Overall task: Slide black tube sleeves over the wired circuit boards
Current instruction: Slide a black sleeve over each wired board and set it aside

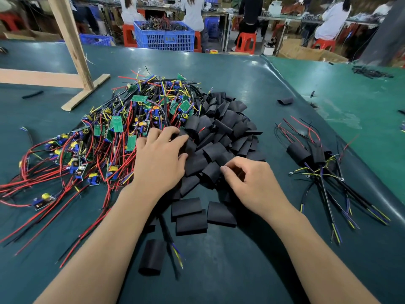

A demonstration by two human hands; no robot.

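A wooden frame (72,49) stands on the far left of the green table mat (241,69). Beyond the table, a blue crate (164,37) sits between red stools (246,42), where seated people (331,20) work.

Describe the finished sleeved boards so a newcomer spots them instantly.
Start at the big pile of black tube sleeves mid-table, then look right of the right hand. The small sleeved bundle lies apart there; unlike the loose sleeves, these have wires running out both ends.
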